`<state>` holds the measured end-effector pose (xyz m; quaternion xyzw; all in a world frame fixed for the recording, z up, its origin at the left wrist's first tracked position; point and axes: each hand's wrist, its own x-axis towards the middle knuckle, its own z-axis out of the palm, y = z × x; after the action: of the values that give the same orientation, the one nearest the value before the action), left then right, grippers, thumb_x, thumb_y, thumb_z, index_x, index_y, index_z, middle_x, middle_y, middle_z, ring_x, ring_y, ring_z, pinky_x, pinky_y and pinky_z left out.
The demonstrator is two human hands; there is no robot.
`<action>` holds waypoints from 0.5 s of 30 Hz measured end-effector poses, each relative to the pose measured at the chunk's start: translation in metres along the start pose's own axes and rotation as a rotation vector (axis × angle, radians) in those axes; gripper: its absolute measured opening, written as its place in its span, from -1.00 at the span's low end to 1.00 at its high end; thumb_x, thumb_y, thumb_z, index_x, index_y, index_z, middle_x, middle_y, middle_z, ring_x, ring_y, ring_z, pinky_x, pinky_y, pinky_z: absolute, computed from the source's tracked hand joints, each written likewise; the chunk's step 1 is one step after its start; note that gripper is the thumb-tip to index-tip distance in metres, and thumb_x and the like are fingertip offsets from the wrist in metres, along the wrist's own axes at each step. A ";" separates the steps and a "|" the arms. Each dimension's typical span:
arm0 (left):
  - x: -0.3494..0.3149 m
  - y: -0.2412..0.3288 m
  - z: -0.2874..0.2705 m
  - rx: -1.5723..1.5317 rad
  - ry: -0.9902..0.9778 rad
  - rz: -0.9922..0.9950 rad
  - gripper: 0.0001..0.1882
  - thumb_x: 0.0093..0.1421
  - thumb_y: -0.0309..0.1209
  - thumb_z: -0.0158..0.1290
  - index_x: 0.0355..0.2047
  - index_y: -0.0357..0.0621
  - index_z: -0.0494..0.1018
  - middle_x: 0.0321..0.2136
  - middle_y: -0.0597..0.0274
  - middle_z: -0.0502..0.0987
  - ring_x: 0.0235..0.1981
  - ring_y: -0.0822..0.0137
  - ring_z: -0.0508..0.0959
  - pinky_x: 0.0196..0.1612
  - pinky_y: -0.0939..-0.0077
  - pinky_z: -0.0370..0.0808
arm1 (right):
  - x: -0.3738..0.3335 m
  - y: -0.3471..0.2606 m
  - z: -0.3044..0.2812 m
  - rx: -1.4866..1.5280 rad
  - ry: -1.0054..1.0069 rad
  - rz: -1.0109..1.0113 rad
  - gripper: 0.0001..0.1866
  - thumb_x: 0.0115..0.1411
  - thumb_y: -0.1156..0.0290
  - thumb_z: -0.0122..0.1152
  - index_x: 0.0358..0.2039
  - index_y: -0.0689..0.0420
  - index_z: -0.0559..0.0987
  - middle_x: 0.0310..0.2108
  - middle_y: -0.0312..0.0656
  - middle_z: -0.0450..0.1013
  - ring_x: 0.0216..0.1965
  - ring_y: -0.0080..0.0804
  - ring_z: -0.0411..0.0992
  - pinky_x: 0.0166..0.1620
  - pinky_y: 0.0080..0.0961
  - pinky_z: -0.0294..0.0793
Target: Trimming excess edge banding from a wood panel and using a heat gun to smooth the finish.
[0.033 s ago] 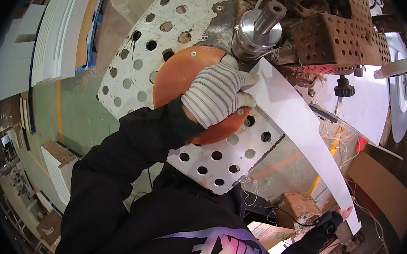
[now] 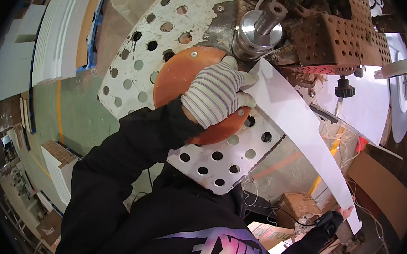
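A long white board strip (image 2: pixel 300 118) with a curved outer edge runs from a shiny metal roller (image 2: pixel 249 35) down to the lower right. My left hand (image 2: pixel 213 92), in a striped knit glove, lies over an orange round disc (image 2: pixel 173 84). Its fingertips hold the strip's near-roller end at the edge, one finger lying on top of it. My right hand (image 2: pixel 345 212), bare, grips the far end of the strip, with its fingers partly hidden. Beneath the disc is a worn white metal plate (image 2: pixel 201 150) full of round holes.
A rusty perforated metal guard (image 2: pixel 339 42) and a black knob (image 2: pixel 344 88) stand right of the roller. Stacked white panels (image 2: pixel 60 34) are at the left. An open cardboard box (image 2: pixel 269 232) and tangled pale threads lie low at the right, near a brown board (image 2: pixel 382 189).
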<state>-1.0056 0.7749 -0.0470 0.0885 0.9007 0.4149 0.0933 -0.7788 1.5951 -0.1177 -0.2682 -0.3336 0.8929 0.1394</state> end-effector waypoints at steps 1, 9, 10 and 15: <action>0.000 0.002 -0.001 0.021 -0.002 -0.007 -0.53 -0.01 -0.33 0.30 -0.08 -0.27 0.56 -0.32 -0.04 0.49 -0.30 0.04 0.55 -0.18 0.35 0.47 | 0.006 0.018 0.008 -0.062 0.212 -0.088 -0.64 0.35 0.35 -0.15 0.02 0.28 0.46 0.02 -0.06 0.47 0.10 -0.18 0.40 0.27 -0.17 0.30; -0.014 -0.001 -0.010 -0.003 0.050 -0.027 -0.55 -0.02 -0.33 0.30 -0.10 -0.24 0.58 -0.42 0.05 0.49 -0.35 0.15 0.52 -0.23 0.38 0.44 | 0.012 0.032 0.014 0.055 0.087 -0.019 -0.68 0.35 0.35 -0.08 -0.01 0.25 0.48 -0.03 -0.11 0.49 0.06 -0.23 0.42 0.24 -0.20 0.33; -0.015 -0.001 -0.013 -0.003 0.053 -0.030 -0.55 -0.02 -0.33 0.30 -0.10 -0.24 0.58 -0.42 0.05 0.49 -0.35 0.15 0.52 -0.23 0.38 0.44 | 0.014 0.034 0.015 0.063 0.059 0.018 -0.69 0.35 0.35 -0.07 -0.02 0.25 0.48 -0.04 -0.12 0.49 0.06 -0.24 0.42 0.24 -0.22 0.33; -0.020 -0.010 -0.020 0.029 0.035 -0.053 -0.51 -0.07 -0.36 0.35 -0.09 -0.22 0.58 -0.44 0.13 0.50 -0.36 0.23 0.52 -0.24 0.44 0.44 | 0.018 0.050 0.019 0.118 0.075 0.040 -0.69 0.36 0.33 -0.07 -0.02 0.24 0.48 -0.04 -0.12 0.49 0.06 -0.25 0.41 0.23 -0.25 0.33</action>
<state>-0.9924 0.7495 -0.0398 0.0585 0.9101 0.4008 0.0871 -0.8082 1.5554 -0.1461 -0.2993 -0.2696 0.9030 0.1496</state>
